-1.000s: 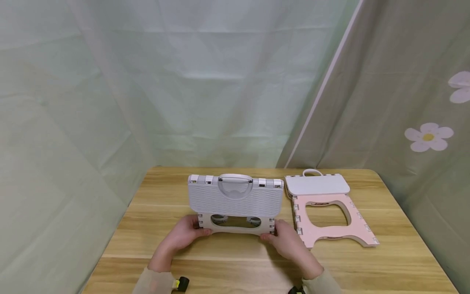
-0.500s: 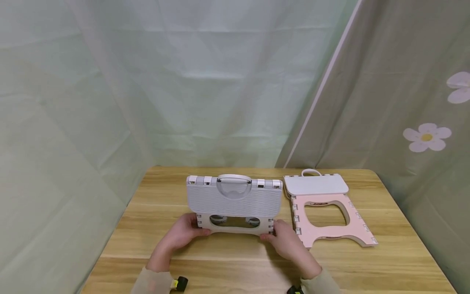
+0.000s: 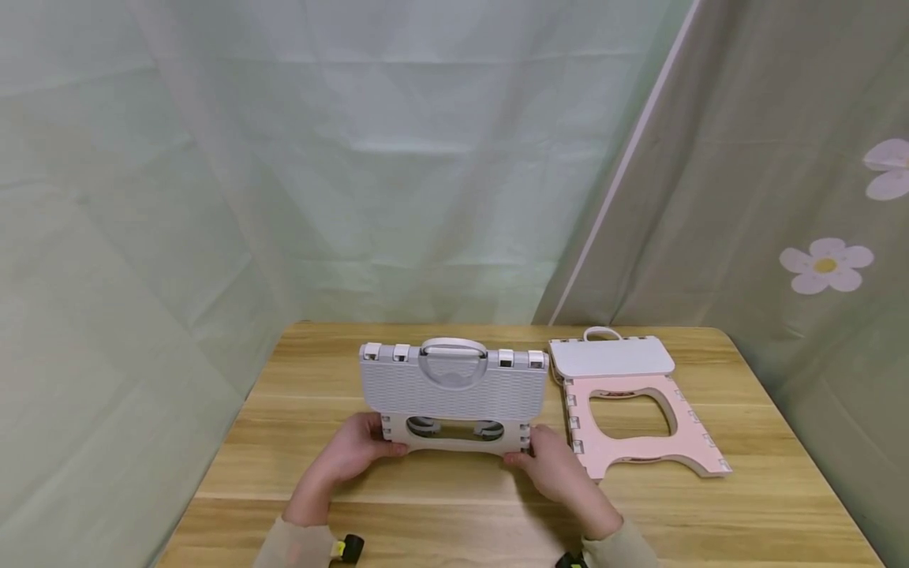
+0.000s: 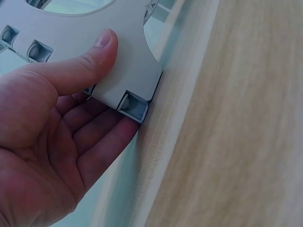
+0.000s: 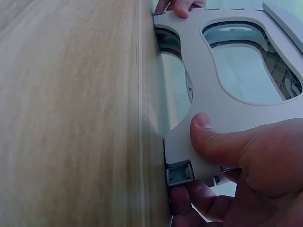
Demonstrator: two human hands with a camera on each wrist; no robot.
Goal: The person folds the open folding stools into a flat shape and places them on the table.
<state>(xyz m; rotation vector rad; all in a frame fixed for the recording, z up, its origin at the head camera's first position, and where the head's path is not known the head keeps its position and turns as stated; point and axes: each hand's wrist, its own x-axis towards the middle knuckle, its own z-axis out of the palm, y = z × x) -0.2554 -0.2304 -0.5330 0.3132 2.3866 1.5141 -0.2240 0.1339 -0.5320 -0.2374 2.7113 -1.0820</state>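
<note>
A grey and white folding step stool (image 3: 454, 388) stands upright on the wooden table in the head view, its textured seat panel hanging down at the front and its carry handle on top. My left hand (image 3: 357, 448) grips the stool's lower left side. In the left wrist view the thumb (image 4: 97, 59) lies on the leg panel's face and the fingers curl behind its edge. At the lower right side, my right hand (image 3: 550, 464) holds the matching leg the same way; in the right wrist view its thumb (image 5: 220, 144) presses the panel near the foot.
To the right, a pink and white folding stool (image 3: 639, 410) lies folded on the wooden table (image 3: 426, 513), close to my right hand. Behind the table hangs a pale green curtain (image 3: 426, 173); a grey-green one with flowers (image 3: 826, 266) hangs at the right.
The stool's top edge has tipped very slightly, its upper slots showing a little more. Both hands keep their grip in the same place.
</note>
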